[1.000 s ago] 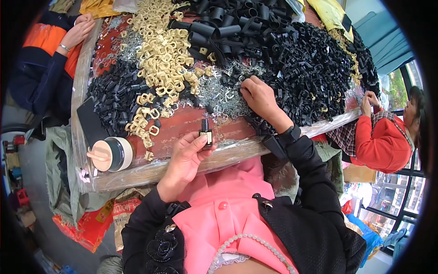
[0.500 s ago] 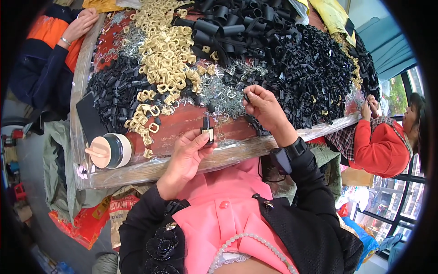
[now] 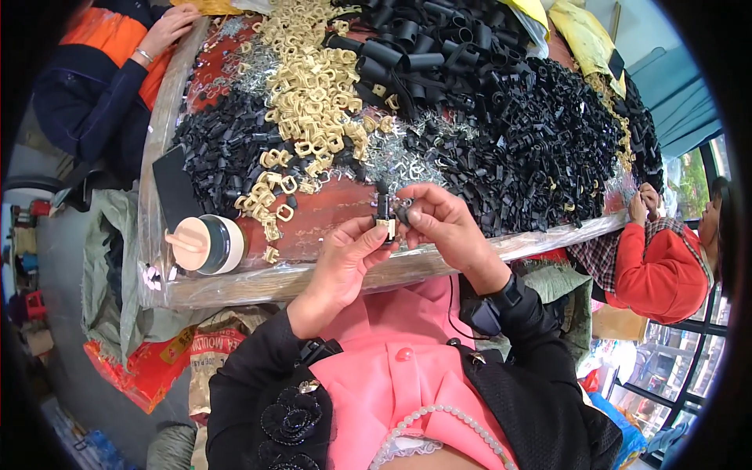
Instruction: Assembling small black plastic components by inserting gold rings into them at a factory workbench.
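Upright in front of me, my left hand (image 3: 341, 262) grips a small black plastic fitting (image 3: 383, 207) with a pale gold piece (image 3: 388, 228) at its lower part. My right hand (image 3: 448, 227) is closed in a pinch beside it. Between its thumb and fingers sits a small dark piece (image 3: 404, 211), too small to make out exactly. Both hands are over the near edge of the table, their fingertips almost meeting at the fitting. Beyond them lie small metal clips (image 3: 411, 168) and a heap of gold ring-shaped parts (image 3: 313, 110).
Black tubes (image 3: 423, 61) and a wide heap of small black parts (image 3: 540, 133) cover the table's far and right side. A lidded jar (image 3: 207, 244) stands at the near left corner. One person in red (image 3: 658, 266) works at right; an orange-and-navy sleeve (image 3: 117, 63) shows at left.
My right hand has come down and left from over the clips to the fitting, bringing its small dark piece. My left hand has shifted slightly right, still holding the fitting.
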### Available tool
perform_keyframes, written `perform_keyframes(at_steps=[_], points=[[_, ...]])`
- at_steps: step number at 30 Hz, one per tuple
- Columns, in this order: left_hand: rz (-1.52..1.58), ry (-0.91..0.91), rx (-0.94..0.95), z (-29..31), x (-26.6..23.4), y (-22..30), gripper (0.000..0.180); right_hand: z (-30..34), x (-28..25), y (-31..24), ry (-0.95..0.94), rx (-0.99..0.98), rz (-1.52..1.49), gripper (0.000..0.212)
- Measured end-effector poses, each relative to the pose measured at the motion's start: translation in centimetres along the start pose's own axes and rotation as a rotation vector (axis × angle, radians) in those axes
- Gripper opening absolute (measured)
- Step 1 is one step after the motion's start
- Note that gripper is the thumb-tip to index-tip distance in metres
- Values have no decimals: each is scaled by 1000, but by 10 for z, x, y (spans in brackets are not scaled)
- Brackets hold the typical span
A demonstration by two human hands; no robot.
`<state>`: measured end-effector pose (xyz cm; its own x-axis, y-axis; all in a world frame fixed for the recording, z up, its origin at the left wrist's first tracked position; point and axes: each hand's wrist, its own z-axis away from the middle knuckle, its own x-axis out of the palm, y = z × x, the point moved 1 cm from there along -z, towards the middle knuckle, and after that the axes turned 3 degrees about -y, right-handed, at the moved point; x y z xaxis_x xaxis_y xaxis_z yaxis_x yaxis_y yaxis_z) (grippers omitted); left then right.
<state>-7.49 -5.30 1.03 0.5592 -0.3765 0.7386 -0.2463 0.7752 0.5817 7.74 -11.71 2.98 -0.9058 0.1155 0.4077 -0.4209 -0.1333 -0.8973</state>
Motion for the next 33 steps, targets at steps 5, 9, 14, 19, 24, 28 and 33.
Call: perform_keyframes(at_steps=[5, 9, 14, 19, 24, 28, 33], points=[[-1, -12, 24, 4, -1, 3, 20, -4, 11, 0, -48, -96, 208, 24], [0, 3, 46, 3, -4, 3, 21, 0, 19, -3, -20, -148, 299, 26], [9, -29, 80, 6, -6, -5, 20, 6, 30, 3, 91, -319, 801, 26], [45, -73, -66, 7, -19, -9, 21, 6, 30, 7, 55, -491, 1183, 30], [-15, -74, -119, 1, -19, 0, 22, -7, 19, -1, -34, -462, 1184, 31], [-63, -112, -83, -1, -30, 10, 24, -30, 5, -21, -132, -404, 1114, 30], [-120, -116, -14, -2, -42, 18, 26, -112, -50, -71, 262, -644, 1485, 30]])
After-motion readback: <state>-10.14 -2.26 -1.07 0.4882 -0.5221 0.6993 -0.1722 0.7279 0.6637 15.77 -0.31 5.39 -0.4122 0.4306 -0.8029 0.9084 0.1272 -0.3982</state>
